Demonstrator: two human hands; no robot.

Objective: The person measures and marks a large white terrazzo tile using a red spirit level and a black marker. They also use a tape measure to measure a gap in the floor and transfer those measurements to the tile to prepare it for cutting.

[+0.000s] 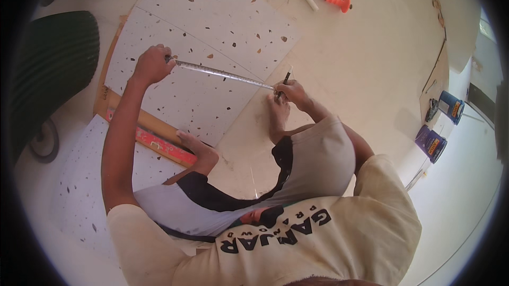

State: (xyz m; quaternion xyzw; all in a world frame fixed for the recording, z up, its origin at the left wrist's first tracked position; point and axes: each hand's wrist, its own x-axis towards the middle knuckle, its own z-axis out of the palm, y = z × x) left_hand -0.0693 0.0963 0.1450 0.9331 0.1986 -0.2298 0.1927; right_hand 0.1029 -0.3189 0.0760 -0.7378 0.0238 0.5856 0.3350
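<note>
Gripping one end of a tape measure (222, 73), the left hand (154, 64) is closed above the left part of the large speckled slab (228, 26), its fingers hiding most of whatever casing is there. The right hand (294, 94), just beside the slab's right edge, is closed around a dark pen (284, 84) at the other end of the blade; whether it also pinches the blade I cannot tell. The tape spans the slab between them, and holding it at both ends seems to keep it straight; the pen is probably held there to be handy at that edge. A thin line (197, 41) crosses the slab beyond the tape. Along the slab's near edge lie a brown strip (175, 136) and a red bar (165, 147), with a second speckled slab (74, 161) past them. Pale, smudged floor (366, 53) surrounds the slab, carrying an orange-handled tool (337, 3) beyond its far right side; well to its right stand a blue tub (450, 107) and a purple tub (429, 142).
</note>
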